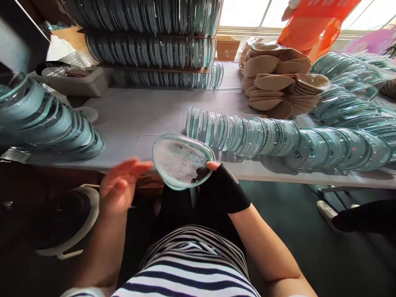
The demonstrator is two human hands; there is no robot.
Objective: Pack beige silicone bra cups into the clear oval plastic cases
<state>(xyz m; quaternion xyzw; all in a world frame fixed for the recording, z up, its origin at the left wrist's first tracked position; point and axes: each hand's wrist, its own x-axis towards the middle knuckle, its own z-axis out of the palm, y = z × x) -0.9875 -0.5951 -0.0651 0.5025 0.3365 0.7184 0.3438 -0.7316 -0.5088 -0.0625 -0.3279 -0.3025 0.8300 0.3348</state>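
My right hand, in a black fingerless glove, grips an oval clear glass lid by its near right edge, holding it tilted above the table's front edge. My left hand is bare, fingers spread, its fingertips just touching or almost touching the lid's left rim. A long row of the same glass lids lies on edge on the grey table, right behind the held lid.
More glass lids are stacked at the left, on shelves at the back and at the far right. A pile of tan oval pads sits behind the row. A round bin stands at my lower left. Another person's leg is at the right.
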